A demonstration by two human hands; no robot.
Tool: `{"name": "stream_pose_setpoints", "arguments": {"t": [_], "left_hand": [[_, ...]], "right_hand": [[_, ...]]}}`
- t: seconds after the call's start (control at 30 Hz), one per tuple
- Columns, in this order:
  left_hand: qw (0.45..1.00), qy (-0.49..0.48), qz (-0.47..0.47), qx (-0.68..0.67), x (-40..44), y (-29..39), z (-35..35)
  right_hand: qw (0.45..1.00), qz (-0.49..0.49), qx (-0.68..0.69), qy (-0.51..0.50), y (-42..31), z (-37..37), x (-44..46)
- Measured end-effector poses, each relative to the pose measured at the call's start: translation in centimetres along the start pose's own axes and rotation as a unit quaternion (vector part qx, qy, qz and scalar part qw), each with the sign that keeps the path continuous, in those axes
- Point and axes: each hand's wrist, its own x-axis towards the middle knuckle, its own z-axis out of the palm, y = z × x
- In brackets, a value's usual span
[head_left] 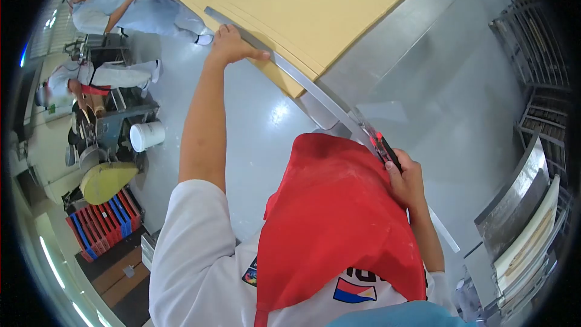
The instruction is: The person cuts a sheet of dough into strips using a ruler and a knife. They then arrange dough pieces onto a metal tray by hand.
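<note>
A long metal straightedge (327, 102) runs diagonally from the yellow sheets, past the red apron, to the lower right. My left hand (229, 46) grips it near its far end, fingers curled over it and thumb stretched along it. Under that end lies a stack of large yellow sheets (302, 6). My right hand (407, 175) is closed around a red-and-black utility knife (382, 147), held beside the straightedge close to my body. The knife's tip is blurred, and I cannot tell whether it touches the metal.
Two people (112, 9) work at the left, one holding an orange tool at the sheets' edge. A white bucket (147, 136) stands on the floor. Red and blue bins (106, 221) are lower left. Metal racks (532, 42) and leaning panels (514, 200) line the right.
</note>
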Motion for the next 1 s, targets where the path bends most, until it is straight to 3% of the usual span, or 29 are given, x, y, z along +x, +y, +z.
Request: {"name": "stream_pose_setpoints", "arguments": {"t": [0.23, 0.6, 1.0], "left_hand": [[1.000, -0.014, 0.008, -0.022, -0.1, 0.4, -0.2], [0.998, -0.009, 0.008, -0.061, -0.1, 0.1, 0.0], [0.999, -0.014, 0.007, -0.051, 0.2, 0.0, 0.0]], "right_hand": [[0.996, 0.078, 0.039, -0.020, -0.3, 0.2, -0.4], [1.000, 0.020, 0.020, -0.011, 0.5, -0.1, -0.1], [0.998, 0.050, 0.026, -0.034, 1.5, -0.8, 0.4]]}}
